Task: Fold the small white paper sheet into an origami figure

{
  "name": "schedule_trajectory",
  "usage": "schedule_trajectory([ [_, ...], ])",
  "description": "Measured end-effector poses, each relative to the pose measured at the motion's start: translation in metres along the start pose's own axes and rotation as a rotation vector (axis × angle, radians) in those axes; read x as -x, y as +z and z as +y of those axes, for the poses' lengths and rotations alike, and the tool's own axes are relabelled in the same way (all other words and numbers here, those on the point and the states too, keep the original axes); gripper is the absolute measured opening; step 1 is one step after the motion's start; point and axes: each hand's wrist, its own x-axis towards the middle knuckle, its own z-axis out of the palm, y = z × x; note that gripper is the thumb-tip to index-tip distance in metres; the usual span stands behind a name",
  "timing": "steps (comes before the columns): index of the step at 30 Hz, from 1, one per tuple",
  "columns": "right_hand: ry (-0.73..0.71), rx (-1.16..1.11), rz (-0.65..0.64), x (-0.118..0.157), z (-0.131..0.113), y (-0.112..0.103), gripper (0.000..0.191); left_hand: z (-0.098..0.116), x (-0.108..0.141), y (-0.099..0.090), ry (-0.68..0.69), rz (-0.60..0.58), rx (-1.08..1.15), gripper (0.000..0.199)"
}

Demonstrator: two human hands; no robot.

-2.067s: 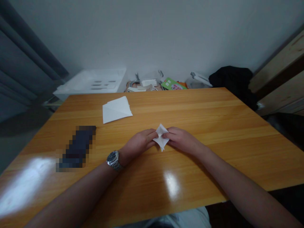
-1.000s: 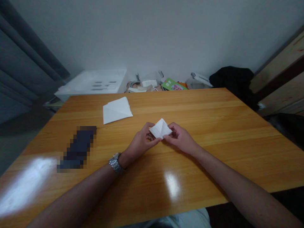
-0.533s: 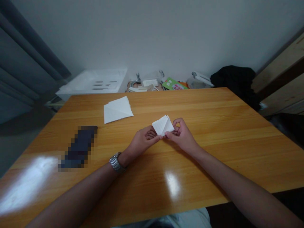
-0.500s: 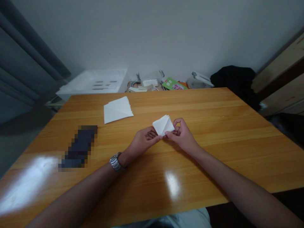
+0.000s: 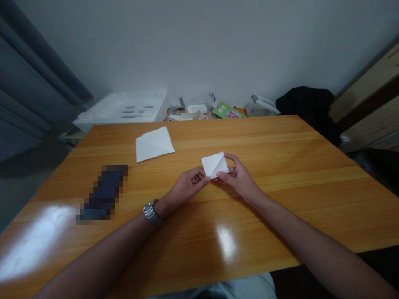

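A small folded white paper (image 5: 213, 164) with a diagonal crease is held above the middle of the wooden table (image 5: 262, 149). My left hand (image 5: 190, 182), with a metal watch (image 5: 152, 212) at the wrist, pinches its lower left corner between thumb and fingers. On the paper's right side, my right hand (image 5: 238, 176) grips it, thumb on the front near the bottom and index finger at the top corner. Farther back on the left lie larger white sheets (image 5: 155, 144), stacked and creased, touched by neither hand.
A pixelated dark object (image 5: 102, 193) lies on the table's left. Behind the table's far edge are a white tray (image 5: 134, 109), a green booklet (image 5: 227, 110), a clear container (image 5: 261, 106) and black cloth (image 5: 307, 101).
My right index finger has moved to the paper's top corner. The paper's upper edges, slightly spread before, now lie closer together.
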Motion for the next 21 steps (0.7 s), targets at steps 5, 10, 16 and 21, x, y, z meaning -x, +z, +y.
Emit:
schedule_trajectory([
  [5,-0.006,-0.012,0.01,-0.0021,0.0013,-0.0023,0.064,-0.0016,0.0007,0.0003,-0.003,-0.028,0.004,0.033],
  [10,-0.063,0.074,0.019,-0.0027,-0.0002,-0.0039,0.051,0.0043,0.0029,-0.0005,-0.011,-0.072,-0.009,0.03],
  [16,-0.105,0.11,0.059,-0.001,-0.0019,-0.0033,0.032,0.0059,0.0032,-0.0007,0.005,-0.068,0.013,0.026],
  [21,-0.091,0.096,0.097,-0.0003,-0.0007,-0.0034,0.029,0.0014,0.0032,0.0018,0.005,0.017,0.093,0.027],
])
